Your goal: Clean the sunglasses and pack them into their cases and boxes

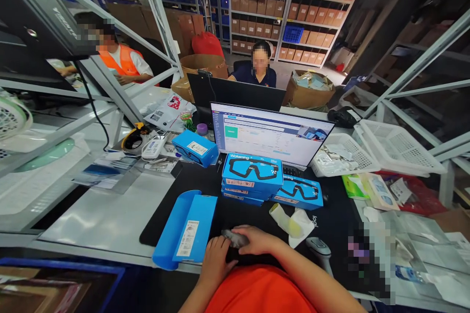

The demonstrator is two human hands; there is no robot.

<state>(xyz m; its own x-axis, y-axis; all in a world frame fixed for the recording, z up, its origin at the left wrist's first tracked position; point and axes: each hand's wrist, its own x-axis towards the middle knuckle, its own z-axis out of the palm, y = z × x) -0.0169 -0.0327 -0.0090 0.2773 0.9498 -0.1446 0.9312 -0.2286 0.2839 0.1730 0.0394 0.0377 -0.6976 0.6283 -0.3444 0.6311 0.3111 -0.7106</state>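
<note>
Close to my body at the table's front edge, both my hands are on a small grey, crumpled-looking item (238,239); its kind cannot be made out. My right hand (259,240) has its fingers closed around the item's right side. From the left, my left hand (217,258) pinches its other end with curled fingers. Just left of that hand lies a blue carton (200,225) with an opened flap and a white label. Beyond my hands stands a stack of blue eyewear boxes (252,168), with another eyewear box (299,191) at its right.
A monitor (271,132) rises behind the boxes. To the right are a barcode scanner (318,247), crumpled white-and-yellow paper (293,225) and white plastic baskets (400,149). Another blue box (194,147) and a tape dispenser (132,139) sit at the left. Two people sit across the tables.
</note>
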